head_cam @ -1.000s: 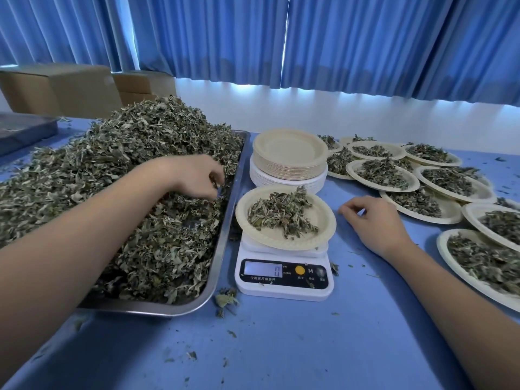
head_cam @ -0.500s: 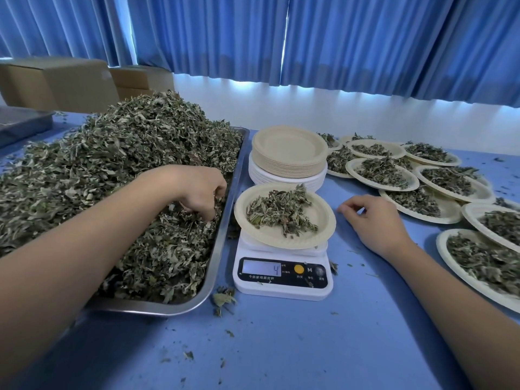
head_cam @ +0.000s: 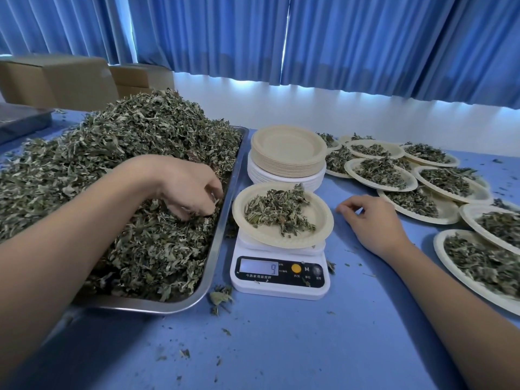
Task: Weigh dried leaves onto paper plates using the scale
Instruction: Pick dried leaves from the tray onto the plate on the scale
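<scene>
Head view: presumed top-up pinch being taken; display reads 9.
Fingers of the left hand (head_cam: 188,190) are curled round a pinch of the grey-green dried leaves (head_cam: 126,142) heaped in the steel tray (head_cam: 225,220). The partly filled round beige paper plate (head_cam: 320,218) is seated on the white digital scale (head_cam: 281,288); the right hand (head_cam: 371,220) is rested slack-fingered on the blue table (head_cam: 281,347), kept off the pan.
</scene>
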`<move>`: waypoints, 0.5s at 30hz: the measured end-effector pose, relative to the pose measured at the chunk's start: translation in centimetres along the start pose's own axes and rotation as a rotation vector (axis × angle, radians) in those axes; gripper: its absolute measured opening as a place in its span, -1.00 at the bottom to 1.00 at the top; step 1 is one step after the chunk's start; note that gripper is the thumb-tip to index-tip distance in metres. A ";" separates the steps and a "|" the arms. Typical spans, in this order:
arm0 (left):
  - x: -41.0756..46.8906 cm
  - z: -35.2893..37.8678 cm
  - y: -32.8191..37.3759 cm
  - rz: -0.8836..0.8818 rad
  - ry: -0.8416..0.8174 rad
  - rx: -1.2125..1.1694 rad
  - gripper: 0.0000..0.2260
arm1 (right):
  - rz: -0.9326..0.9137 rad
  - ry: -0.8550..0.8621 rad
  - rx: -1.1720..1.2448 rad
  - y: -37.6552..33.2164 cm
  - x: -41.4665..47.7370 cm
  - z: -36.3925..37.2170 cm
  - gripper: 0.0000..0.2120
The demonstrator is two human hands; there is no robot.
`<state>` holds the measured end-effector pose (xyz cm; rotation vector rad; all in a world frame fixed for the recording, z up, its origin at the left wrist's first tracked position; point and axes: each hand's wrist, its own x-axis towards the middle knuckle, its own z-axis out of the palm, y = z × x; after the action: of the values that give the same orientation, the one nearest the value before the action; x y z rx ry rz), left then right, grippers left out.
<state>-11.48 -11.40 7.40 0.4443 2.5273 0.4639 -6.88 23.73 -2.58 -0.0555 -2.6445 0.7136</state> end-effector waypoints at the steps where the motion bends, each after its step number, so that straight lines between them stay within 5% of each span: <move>1: -0.6 0.0 0.2 0.003 -0.033 0.065 -0.56 | 0.001 0.000 0.001 0.0 0.0 0.0 -0.84; 5: -1.7 1.6 0.9 0.018 0.009 0.412 -0.62 | 0.002 0.000 0.000 0.1 0.1 0.1 -0.84; 15: -1.3 1.9 0.8 -0.041 0.335 0.316 -0.62 | -0.012 0.004 0.003 0.2 0.0 0.1 -0.83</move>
<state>-9.23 -10.81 6.81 0.4603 2.9445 0.1272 -6.98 23.89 -2.78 -0.0397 -2.6378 0.7129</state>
